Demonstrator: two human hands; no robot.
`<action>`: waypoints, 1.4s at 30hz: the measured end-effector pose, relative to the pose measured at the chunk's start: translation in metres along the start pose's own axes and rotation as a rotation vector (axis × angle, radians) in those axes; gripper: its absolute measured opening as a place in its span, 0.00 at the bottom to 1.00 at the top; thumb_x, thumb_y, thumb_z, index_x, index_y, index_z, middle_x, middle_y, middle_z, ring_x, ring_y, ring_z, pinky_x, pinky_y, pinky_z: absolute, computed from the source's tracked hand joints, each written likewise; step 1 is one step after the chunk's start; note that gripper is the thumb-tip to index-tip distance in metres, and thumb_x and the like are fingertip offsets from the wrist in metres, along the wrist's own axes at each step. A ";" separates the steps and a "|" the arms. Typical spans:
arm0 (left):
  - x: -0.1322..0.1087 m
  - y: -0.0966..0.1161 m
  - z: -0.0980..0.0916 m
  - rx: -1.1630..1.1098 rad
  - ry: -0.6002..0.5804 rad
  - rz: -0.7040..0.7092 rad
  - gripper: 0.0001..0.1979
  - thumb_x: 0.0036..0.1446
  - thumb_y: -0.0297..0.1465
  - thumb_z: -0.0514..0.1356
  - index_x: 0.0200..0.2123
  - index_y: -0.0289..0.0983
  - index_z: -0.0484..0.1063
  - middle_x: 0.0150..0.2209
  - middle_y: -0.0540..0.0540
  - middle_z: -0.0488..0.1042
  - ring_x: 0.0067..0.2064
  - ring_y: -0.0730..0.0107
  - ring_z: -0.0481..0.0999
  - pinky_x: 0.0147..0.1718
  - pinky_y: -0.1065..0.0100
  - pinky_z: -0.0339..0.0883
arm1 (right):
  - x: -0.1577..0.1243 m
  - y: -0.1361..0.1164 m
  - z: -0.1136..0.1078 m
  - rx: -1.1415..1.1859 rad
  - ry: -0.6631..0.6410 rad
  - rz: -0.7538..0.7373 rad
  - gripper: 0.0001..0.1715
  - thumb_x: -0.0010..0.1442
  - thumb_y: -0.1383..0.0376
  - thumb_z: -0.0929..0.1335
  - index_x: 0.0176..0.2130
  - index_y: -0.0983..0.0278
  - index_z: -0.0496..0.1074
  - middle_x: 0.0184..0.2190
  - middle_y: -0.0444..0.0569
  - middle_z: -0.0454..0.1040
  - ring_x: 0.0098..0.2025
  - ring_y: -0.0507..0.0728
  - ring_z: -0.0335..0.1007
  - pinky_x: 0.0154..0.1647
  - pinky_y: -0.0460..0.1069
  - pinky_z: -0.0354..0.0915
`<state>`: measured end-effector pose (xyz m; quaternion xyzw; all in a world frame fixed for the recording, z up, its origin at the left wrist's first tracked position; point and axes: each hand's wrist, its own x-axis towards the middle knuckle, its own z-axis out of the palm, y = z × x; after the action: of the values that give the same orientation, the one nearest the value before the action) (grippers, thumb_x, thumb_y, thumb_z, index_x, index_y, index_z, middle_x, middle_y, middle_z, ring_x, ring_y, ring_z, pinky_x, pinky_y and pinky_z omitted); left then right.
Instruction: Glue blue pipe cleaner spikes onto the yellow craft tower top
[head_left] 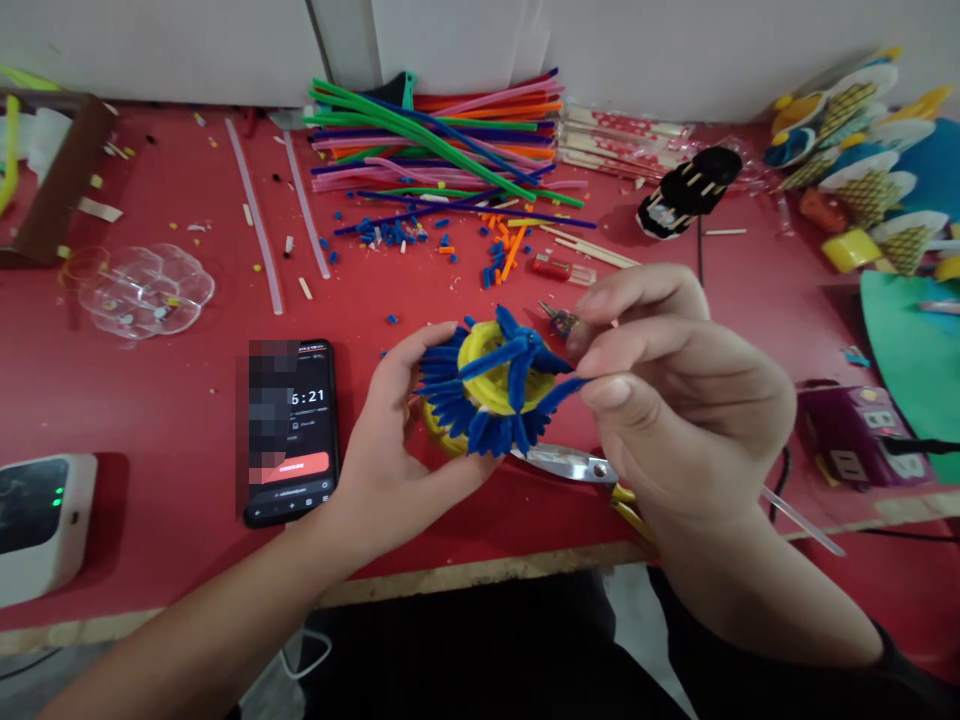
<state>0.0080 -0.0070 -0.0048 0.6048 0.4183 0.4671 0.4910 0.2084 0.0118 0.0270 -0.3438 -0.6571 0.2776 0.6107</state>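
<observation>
My left hand [390,440] cups a round yellow roll ringed with short blue pipe-cleaner spikes [491,390], holding it just above the red table [187,400]. My right hand [675,400] is closed in a pinch on the end of one blue pipe-cleaner piece [562,390] that sticks out of the roll's right side. A pair of scissors [577,465] lies on the table under the roll, its handles hidden beneath my right wrist.
A phone [292,430] lies left of my left hand. Long coloured pipe cleaners [442,140] are piled at the back, with cut blue and orange bits [450,240] in front. A clear plastic tray [146,290] sits left, a white device [41,520] at the near-left edge, a power strip [862,435] right.
</observation>
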 end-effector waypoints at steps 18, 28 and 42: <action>-0.001 -0.004 0.000 0.059 0.001 0.101 0.40 0.50 0.30 0.76 0.64 0.50 0.66 0.65 0.44 0.72 0.63 0.47 0.77 0.62 0.46 0.77 | 0.001 -0.005 -0.001 -0.217 -0.043 -0.089 0.09 0.63 0.68 0.76 0.43 0.54 0.82 0.42 0.45 0.85 0.43 0.57 0.83 0.45 0.54 0.81; 0.000 -0.005 0.000 0.055 -0.013 0.126 0.42 0.49 0.29 0.76 0.65 0.52 0.66 0.66 0.45 0.73 0.64 0.46 0.78 0.61 0.47 0.79 | 0.003 -0.006 -0.003 -0.268 -0.071 -0.132 0.09 0.61 0.68 0.77 0.42 0.55 0.82 0.40 0.46 0.84 0.40 0.58 0.83 0.42 0.54 0.81; -0.001 -0.004 -0.001 0.054 -0.028 0.108 0.40 0.50 0.29 0.75 0.65 0.52 0.66 0.65 0.45 0.72 0.63 0.46 0.77 0.63 0.44 0.76 | 0.002 -0.003 -0.004 -0.324 -0.076 -0.219 0.12 0.61 0.70 0.76 0.44 0.56 0.81 0.40 0.46 0.84 0.40 0.57 0.83 0.42 0.52 0.80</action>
<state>0.0062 -0.0067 -0.0087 0.6462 0.3905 0.4729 0.4542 0.2124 0.0114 0.0306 -0.3535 -0.7492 0.1128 0.5486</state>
